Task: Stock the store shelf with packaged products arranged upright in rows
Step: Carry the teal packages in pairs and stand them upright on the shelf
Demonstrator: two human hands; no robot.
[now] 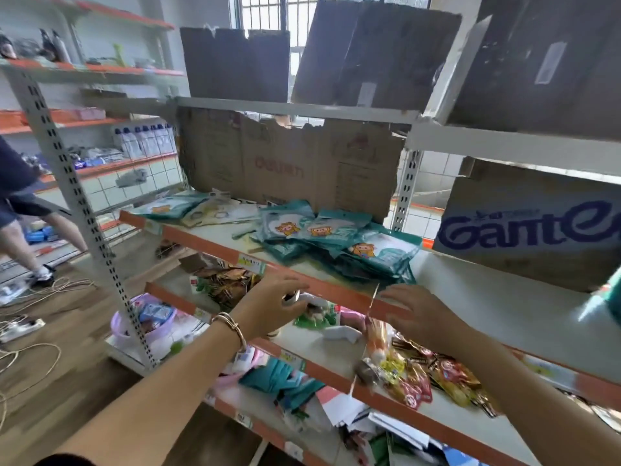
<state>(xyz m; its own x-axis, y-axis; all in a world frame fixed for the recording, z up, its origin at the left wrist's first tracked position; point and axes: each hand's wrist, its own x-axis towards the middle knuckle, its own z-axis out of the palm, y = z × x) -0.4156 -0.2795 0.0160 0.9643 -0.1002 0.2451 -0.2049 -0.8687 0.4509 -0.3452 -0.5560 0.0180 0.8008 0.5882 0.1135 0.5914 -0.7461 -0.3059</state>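
Packets point(336, 237) are lying heaped on the shelf point(208, 234) at twelve o'clock; right hand point(413, 307) is hovering flat-fingered; left hand point(268, 306) grip: cannot tell.

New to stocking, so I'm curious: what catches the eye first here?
A messy pile of teal packets lies flat on the middle shelf, in front of a torn cardboard sheet. The left hand and right hand reach toward its orange front edge. A box with big blue lettering sits to the right.
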